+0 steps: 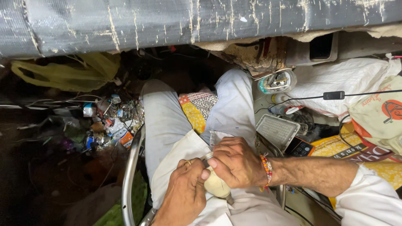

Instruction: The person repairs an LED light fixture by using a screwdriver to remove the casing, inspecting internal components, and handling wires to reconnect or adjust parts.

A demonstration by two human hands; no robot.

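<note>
Cream-white and smooth, the small bulb [216, 184] sits over your lap, between your two hands — it looks light, slippery and likely fragile, so hold the round body gently and turn at its metal cap. Your left hand [183, 194] wraps the globe from below; your right hand [235, 162] pinches the cap end. Beside your knee lie a flat LED panel [277, 131] and a cluttered floor [109, 121].

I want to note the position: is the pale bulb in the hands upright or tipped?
Tipped. The pale bulb lies slanted across the lap, metal end up-left, between the left hand and right hand.
</note>
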